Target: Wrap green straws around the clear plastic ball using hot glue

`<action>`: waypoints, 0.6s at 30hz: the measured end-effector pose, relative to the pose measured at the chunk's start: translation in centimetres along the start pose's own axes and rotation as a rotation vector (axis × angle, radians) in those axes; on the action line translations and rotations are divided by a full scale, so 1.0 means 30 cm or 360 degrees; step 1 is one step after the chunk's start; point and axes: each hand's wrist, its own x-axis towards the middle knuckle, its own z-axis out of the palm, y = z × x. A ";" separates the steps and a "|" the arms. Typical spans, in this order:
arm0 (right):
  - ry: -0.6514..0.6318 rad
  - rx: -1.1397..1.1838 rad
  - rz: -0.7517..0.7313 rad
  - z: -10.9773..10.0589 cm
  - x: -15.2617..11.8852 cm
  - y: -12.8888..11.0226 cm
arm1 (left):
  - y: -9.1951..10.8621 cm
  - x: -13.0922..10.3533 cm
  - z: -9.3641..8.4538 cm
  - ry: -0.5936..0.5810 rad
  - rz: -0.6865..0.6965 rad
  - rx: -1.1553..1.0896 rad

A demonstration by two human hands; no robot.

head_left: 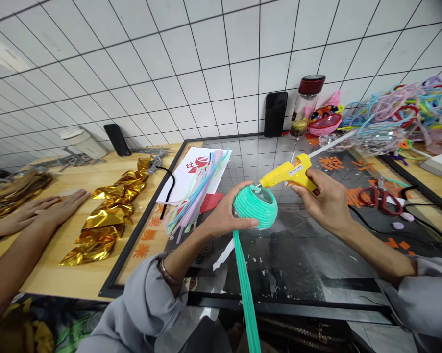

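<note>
Over the dark glass board, a round bowl wrapped in rows of turquoise strip is gripped by my left hand, thumb in front and fingers at the upper left of its rim. From its lower left a bundle of turquoise strips hangs past the board's near edge. My right hand is wrapped round the handle of a yellow glue gun with a white glue stick in its back. The gun's nozzle is at the bowl's upper left rim, close to my left fingertips; whether it touches cannot be made out.
Pastel pipe cleaners lie on white paper at the left. Red scissors and black cables are at the right. Behind stand a phone and a glass bottle. Another person's hands rest left of crumpled gold foil.
</note>
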 end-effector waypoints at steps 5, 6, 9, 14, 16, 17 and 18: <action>-0.0021 0.0009 -0.0001 -0.001 0.001 -0.002 | -0.005 0.001 0.000 -0.0001 0.0017 -0.0018; -0.0033 0.0011 0.0010 -0.002 0.001 -0.002 | -0.006 0.001 0.000 -0.0001 0.0017 -0.0017; -0.0071 0.0031 0.0066 -0.001 -0.001 -0.001 | -0.007 0.001 0.000 0.0002 0.0004 -0.0018; -0.0076 0.0043 0.0203 -0.002 -0.005 0.006 | 0.000 0.000 0.001 -0.0011 -0.0028 -0.0096; -0.0081 0.0039 0.0204 -0.002 -0.006 0.008 | 0.001 -0.001 0.001 -0.0011 -0.0024 -0.0088; -0.0080 0.0036 0.0191 -0.002 -0.006 0.008 | 0.000 -0.001 0.001 -0.0010 -0.0022 -0.0076; -0.0076 0.0034 0.0175 -0.001 -0.006 0.007 | -0.001 -0.002 0.001 -0.0008 -0.0022 -0.0066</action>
